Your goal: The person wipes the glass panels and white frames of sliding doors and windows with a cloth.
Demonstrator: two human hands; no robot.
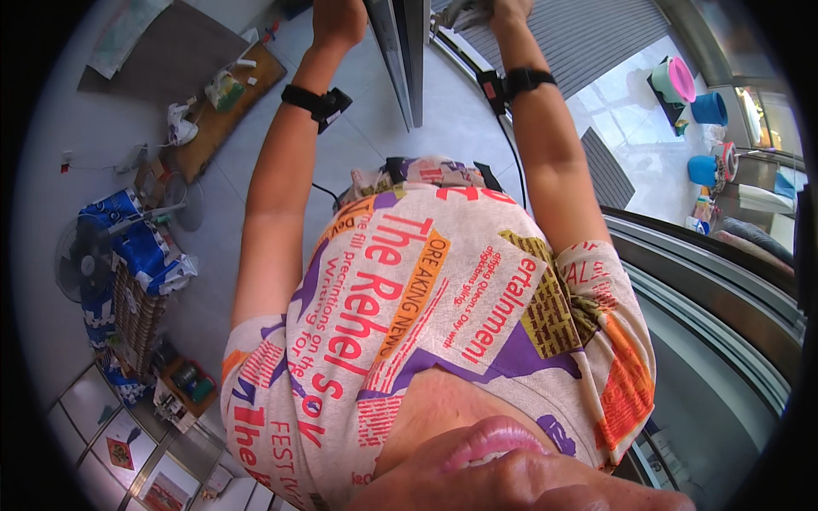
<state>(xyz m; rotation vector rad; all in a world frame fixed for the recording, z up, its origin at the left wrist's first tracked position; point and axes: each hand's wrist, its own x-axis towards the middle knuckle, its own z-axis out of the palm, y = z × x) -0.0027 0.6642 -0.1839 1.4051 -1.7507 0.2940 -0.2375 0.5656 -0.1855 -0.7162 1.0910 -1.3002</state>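
My left hand (340, 21) reaches up to the top edge, just left of a tall, narrow door panel (399, 64) with a metal frame. Its fingers are cut off by the picture's edge, so whether it grips the panel cannot be seen. On the panel's other side, my right hand (512, 8) is at the top edge with a crumpled grey cloth (465, 14) bunched against it. That hand appears closed on the cloth, though its fingertips lie mostly out of view. Each wrist wears a black strap with a small device.
Left are a wooden board (223, 115) with small items, a fan (85, 255), blue-and-white bags (141, 243) and a woven basket (139, 319). Sliding-door tracks (707, 281) run along the right. Beyond lie a ridged grey mat (588, 38), a pink basin (679, 79) and blue buckets (709, 108).
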